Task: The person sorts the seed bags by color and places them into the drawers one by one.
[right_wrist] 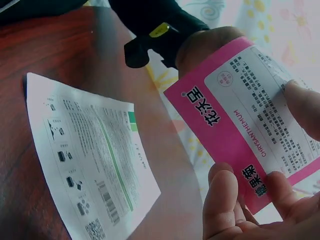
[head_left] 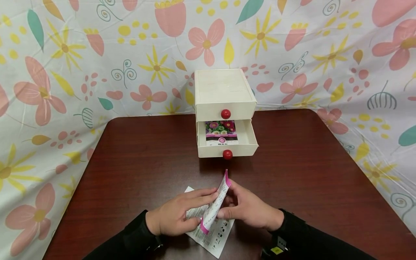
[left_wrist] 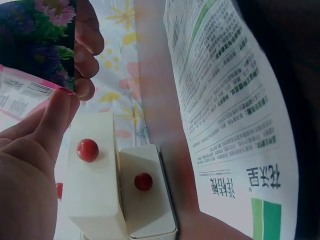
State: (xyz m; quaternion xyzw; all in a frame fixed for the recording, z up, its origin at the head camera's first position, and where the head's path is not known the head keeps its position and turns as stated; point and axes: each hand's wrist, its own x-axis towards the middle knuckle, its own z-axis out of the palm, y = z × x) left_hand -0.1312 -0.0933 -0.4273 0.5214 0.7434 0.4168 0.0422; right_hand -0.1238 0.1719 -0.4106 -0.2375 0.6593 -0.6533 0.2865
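Between the two hands stands a pink-edged chrysanthemum seed packet (head_left: 215,206), tilted nearly edge-on in the head view. Its printed pink-and-white back (right_wrist: 230,107) shows in the right wrist view, its flower photo (left_wrist: 37,42) in the left. My left hand (head_left: 177,210) holds it from the left, fingers along the photo side, thumb at the near edge. From the other side my right hand (head_left: 248,209) grips it with thumb and curled fingers. Beneath lies a flat white printed packet (head_left: 219,236) with green stripes (left_wrist: 267,220), partly covered by the hands.
A small cream two-drawer cabinet (head_left: 224,86) stands at the table's back, with red knobs. Its lower drawer (head_left: 247,133) is pulled out and holds another flower packet (head_left: 221,131). The brown table (head_left: 143,151) backs onto a floral cloth (head_left: 123,47).
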